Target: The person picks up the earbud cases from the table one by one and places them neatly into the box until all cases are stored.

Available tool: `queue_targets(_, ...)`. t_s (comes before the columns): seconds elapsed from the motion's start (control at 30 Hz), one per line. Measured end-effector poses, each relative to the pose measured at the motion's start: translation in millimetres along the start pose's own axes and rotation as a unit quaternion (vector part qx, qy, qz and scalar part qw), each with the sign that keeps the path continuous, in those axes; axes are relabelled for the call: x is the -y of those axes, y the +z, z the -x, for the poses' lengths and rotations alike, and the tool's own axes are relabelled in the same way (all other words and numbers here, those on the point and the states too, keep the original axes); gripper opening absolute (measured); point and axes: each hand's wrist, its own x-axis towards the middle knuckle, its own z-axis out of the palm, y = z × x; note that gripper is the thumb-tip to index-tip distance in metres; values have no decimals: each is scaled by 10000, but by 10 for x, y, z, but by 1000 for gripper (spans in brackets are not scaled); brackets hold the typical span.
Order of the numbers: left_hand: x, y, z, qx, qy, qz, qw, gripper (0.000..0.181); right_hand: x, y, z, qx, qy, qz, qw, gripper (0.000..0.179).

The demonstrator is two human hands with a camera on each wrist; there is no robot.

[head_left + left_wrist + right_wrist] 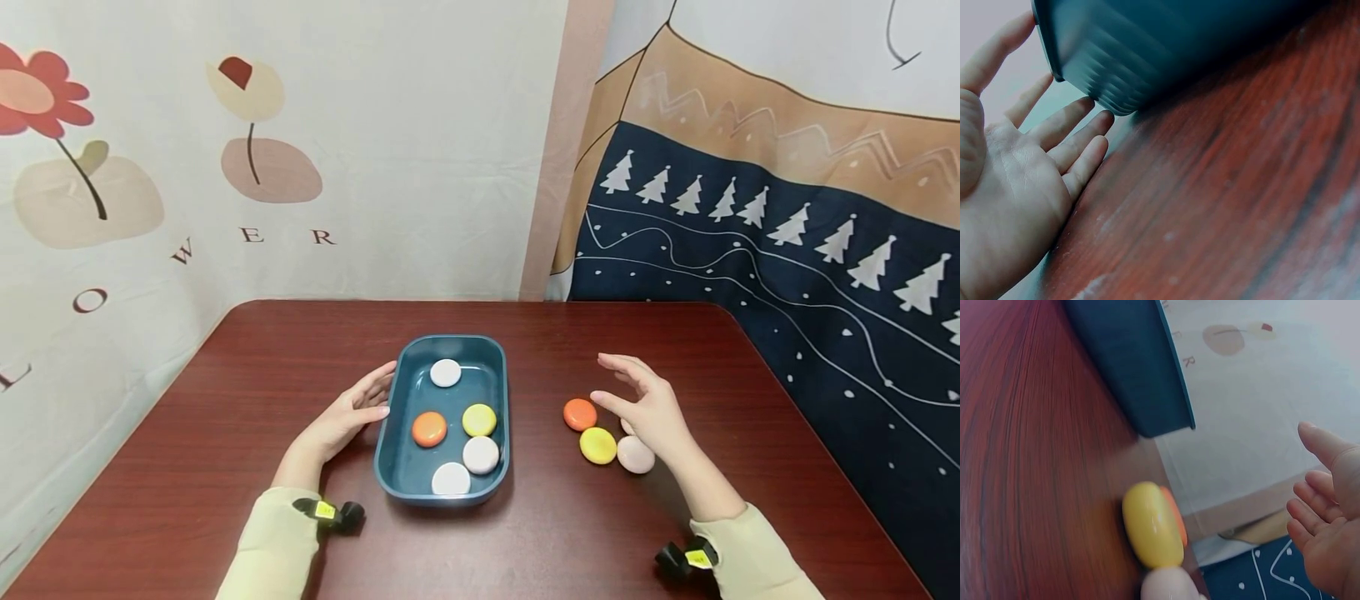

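Note:
A blue rectangular container [442, 493] stands on the table, holding several round glossy discs: an orange disc [429, 429], a yellow disc [479, 420] and three white ones. My left hand [339, 423] rests against the container's left side, thumb at the rim; in the left wrist view its fingers [1066, 122] are spread along the outer wall. To the right of the container lie another orange disc [580, 414], a yellow disc [597, 446] and a pale pinkish-white disc [636, 455]. Over this group hovers my right hand [654, 412], thumb and fingers apart, holding nothing. A further pale disc is partly hidden under it.
The reddish-brown wooden table [555, 542] reaches back to a pale curtain [435, 167] with flower prints. A dark blue cloth [750, 275] with white trees hangs along the right side. Each sleeve carries a black wrist camera [351, 517].

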Motion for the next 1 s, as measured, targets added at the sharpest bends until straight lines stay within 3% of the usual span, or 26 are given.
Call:
queue_targets(0.43, 0, -3, -1, 8, 27, 10, 10000, 72, -307, -278, 68, 208, -67, 264, 9994, 52)
queue_targets(0.7, 27, -14, -7, 53, 59, 32, 10000, 72, -208, -366, 87, 646, -62, 301, 9974, 50)
queue_targets(1.0, 38, -27, -17, 61, 74, 25, 10000, 72, -682, -493, 99, 1181, 301, 163, 9924, 52)
